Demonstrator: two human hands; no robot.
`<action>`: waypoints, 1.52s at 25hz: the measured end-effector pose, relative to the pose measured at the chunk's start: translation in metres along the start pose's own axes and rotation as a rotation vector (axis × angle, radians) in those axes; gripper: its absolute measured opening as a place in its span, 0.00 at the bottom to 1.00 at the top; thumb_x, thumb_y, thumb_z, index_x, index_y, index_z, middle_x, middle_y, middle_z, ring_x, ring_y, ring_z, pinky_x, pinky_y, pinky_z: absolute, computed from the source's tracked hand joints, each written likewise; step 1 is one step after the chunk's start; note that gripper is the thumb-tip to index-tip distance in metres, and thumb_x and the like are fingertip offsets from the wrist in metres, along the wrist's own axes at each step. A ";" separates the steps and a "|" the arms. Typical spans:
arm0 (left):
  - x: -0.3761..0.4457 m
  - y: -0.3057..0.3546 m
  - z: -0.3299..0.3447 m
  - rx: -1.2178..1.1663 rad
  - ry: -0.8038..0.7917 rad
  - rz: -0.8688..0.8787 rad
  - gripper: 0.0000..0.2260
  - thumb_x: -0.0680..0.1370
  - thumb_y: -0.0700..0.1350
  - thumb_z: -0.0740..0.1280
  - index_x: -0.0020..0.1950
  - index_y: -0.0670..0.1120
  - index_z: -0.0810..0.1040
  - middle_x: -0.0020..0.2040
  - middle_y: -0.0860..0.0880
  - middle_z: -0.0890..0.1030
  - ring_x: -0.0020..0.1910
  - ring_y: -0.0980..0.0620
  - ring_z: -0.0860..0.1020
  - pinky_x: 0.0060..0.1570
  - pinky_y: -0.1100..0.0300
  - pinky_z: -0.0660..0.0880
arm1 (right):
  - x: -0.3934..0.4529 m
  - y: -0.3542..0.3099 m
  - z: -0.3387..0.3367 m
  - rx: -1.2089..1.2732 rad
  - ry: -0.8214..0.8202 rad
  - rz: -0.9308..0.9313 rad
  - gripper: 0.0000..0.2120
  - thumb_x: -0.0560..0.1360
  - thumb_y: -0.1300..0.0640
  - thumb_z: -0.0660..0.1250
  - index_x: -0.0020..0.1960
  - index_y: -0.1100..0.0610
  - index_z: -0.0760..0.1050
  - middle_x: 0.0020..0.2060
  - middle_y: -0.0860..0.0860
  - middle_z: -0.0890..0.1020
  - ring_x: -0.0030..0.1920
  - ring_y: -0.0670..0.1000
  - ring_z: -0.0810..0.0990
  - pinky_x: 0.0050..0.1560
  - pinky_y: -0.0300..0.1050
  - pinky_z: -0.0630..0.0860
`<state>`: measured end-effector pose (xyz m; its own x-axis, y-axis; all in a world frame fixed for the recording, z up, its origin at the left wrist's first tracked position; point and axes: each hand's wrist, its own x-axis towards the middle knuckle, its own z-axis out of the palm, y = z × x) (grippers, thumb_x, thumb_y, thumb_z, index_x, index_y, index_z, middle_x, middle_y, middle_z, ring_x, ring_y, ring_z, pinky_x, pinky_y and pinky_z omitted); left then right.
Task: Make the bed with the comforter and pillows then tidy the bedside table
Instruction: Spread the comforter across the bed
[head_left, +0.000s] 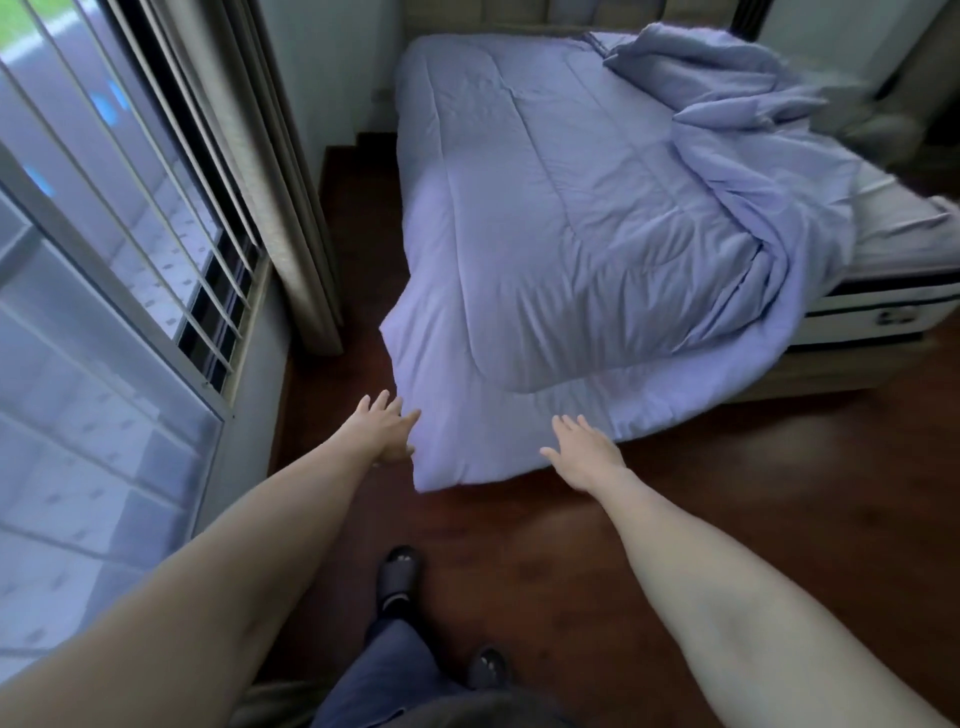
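A lilac comforter (561, 218) covers most of the bed, flat on the left and bunched in a heap on the right. Its foot end hangs off the bed, and the near corner droops toward the floor. My left hand (382, 428) reaches out with fingers spread, just touching the left edge of that hanging corner. My right hand (584, 452) is open beside the lower hem, fingers apart, holding nothing. The bare mattress (904, 249) shows at the right side. No pillows or bedside table can be made out.
A tall window with bars (130, 260) and a beige curtain (291, 171) line the left wall. Dark wooden floor (727, 493) runs around the bed's foot. My feet in dark slippers (400, 577) stand below the hands. A narrow gap lies between bed and curtain.
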<state>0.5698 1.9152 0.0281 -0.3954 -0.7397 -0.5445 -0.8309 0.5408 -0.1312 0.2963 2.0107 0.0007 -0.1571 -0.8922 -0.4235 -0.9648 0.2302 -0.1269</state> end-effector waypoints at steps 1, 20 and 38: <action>0.004 0.007 -0.013 -0.010 0.032 0.009 0.29 0.81 0.55 0.55 0.79 0.48 0.49 0.79 0.41 0.50 0.78 0.41 0.46 0.75 0.42 0.48 | 0.000 0.009 -0.007 -0.002 0.023 0.012 0.31 0.82 0.44 0.53 0.79 0.59 0.51 0.78 0.52 0.55 0.78 0.55 0.50 0.76 0.52 0.54; 0.208 0.161 -0.231 0.037 0.153 0.276 0.33 0.81 0.62 0.49 0.79 0.44 0.46 0.79 0.40 0.48 0.78 0.42 0.45 0.76 0.44 0.47 | 0.093 0.219 -0.169 0.054 0.207 0.290 0.33 0.81 0.41 0.53 0.79 0.57 0.49 0.79 0.51 0.52 0.79 0.56 0.48 0.76 0.54 0.54; 0.448 0.334 -0.414 0.092 0.149 0.445 0.34 0.81 0.63 0.50 0.79 0.43 0.47 0.79 0.39 0.49 0.78 0.42 0.46 0.76 0.45 0.49 | 0.243 0.452 -0.276 0.146 0.217 0.474 0.33 0.81 0.41 0.54 0.79 0.56 0.51 0.79 0.52 0.54 0.78 0.58 0.51 0.75 0.54 0.55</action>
<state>-0.0471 1.5981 0.0835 -0.7626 -0.4735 -0.4408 -0.5325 0.8464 0.0119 -0.2363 1.7901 0.0881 -0.6230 -0.7335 -0.2719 -0.7406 0.6649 -0.0969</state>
